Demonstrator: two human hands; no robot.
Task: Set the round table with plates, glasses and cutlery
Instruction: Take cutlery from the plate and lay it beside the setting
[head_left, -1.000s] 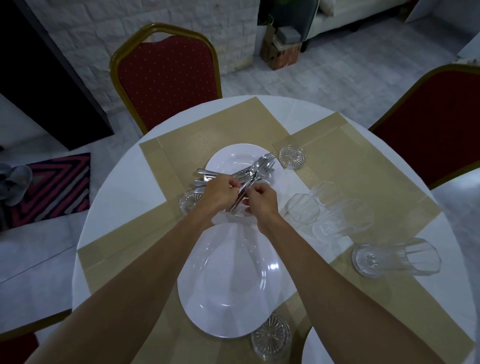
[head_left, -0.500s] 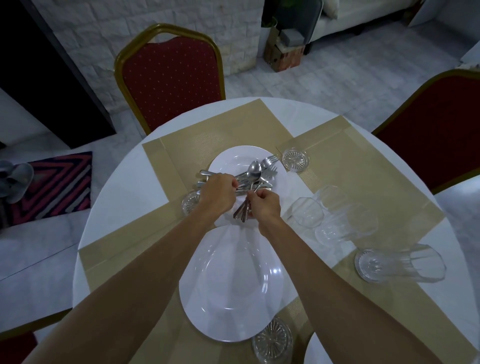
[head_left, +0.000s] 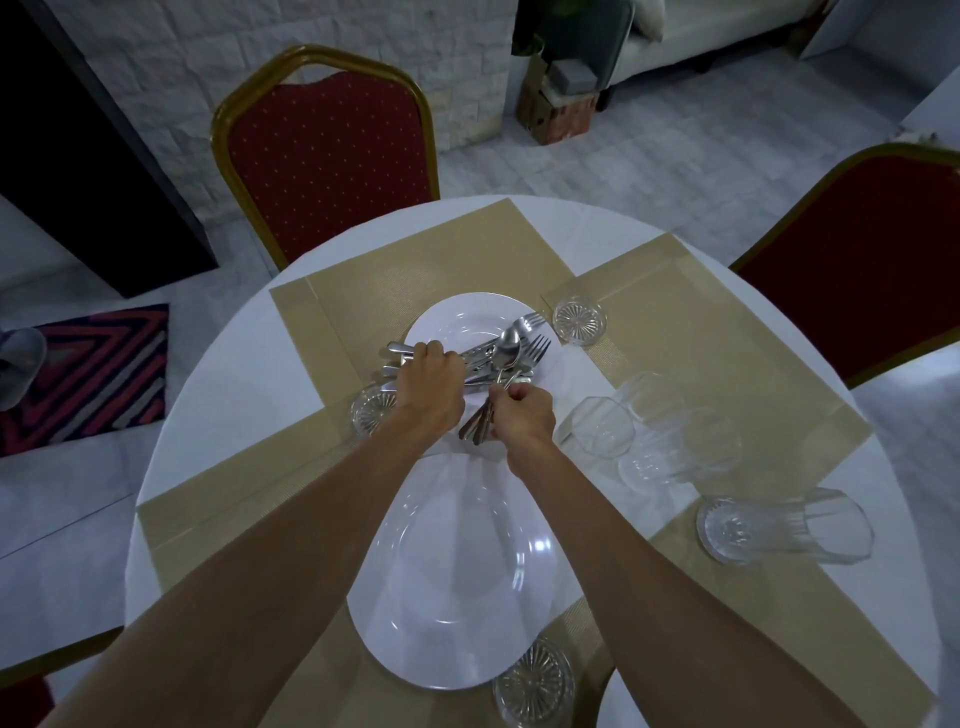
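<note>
The fingers (head_left: 441, 358) of the left hand (head_left: 430, 387) curl over a loose bundle of cutlery (head_left: 485, 358) and hold it down on the far plate (head_left: 457, 318). The right hand (head_left: 522, 422) pinches a few pieces out of that bundle, among them a spoon (head_left: 506, 349), with their handles jutting back towards the person. This looks like sorting the cutlery into sets, so none of it is laid at a place yet.

Two plates are out: the far one, on its placemat (head_left: 415, 260), and the near plate (head_left: 457, 566) between the forearms. A white edge at the bottom of the view may be a third.

The glasses are not placed. A cluster of glasses (head_left: 605, 427) lies on its side just right of the hands; their number is hard to tell. A single glass (head_left: 784, 525) lies tipped nearer the rim of the surface (head_left: 218, 395). Three small glass coasters (head_left: 579, 319) wait by the plates with nothing on them.

By my judgement the task is in its early half: cutlery to hand out, glasses to stand up.
</note>
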